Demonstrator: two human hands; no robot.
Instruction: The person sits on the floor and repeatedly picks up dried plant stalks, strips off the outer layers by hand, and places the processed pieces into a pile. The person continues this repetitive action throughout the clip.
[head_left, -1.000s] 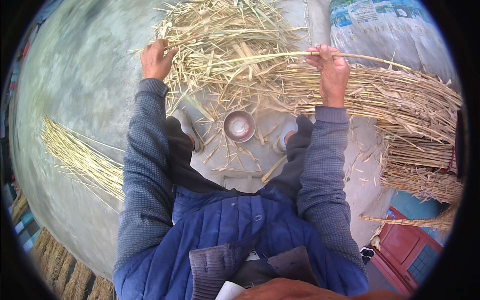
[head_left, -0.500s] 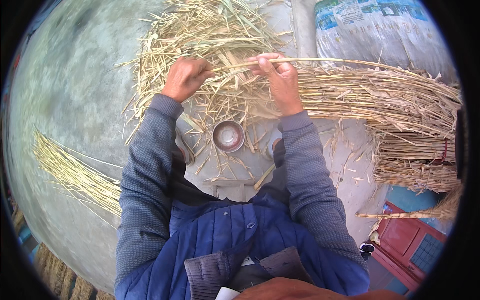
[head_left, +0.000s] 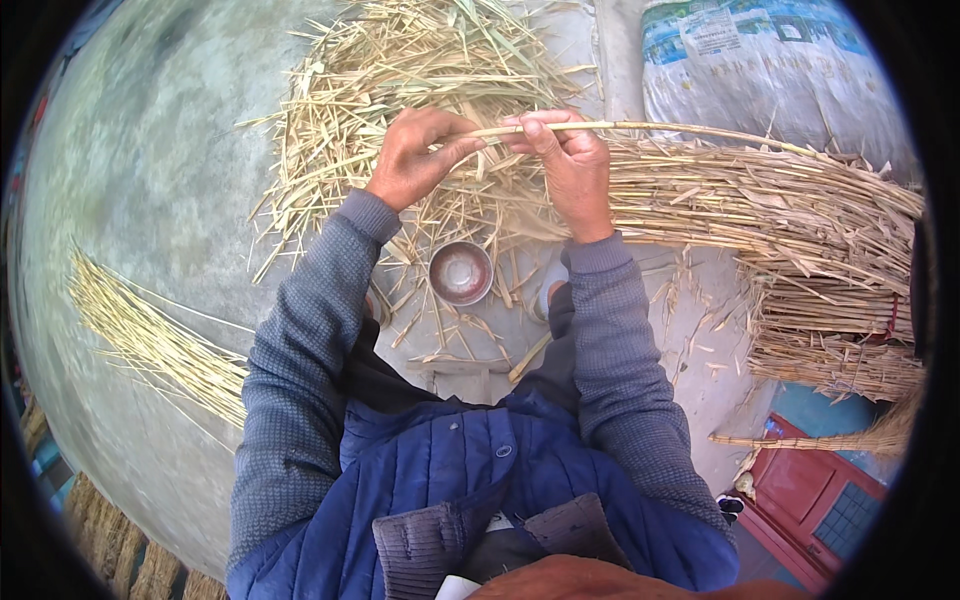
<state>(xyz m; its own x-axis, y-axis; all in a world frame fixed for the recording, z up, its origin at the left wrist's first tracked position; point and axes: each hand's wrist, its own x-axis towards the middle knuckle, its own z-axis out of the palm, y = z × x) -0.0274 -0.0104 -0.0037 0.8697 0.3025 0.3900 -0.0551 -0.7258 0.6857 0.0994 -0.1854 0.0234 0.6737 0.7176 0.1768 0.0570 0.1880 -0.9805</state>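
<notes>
Concrete floor (head_left: 150, 180), white printed sack (head_left: 770, 70), stalk (head_left: 640, 127)

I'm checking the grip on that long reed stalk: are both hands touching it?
Touching. The head view shows the left hand pinching the reed stalk at its end and the right hand with fingers wrapped around it.

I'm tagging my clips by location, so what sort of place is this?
Probably an outdoor yard used for straw or reed handwork: a bare concrete floor, loose straw heaped on it, bundled stalks stacked alongside, and a big woven sack.
</notes>
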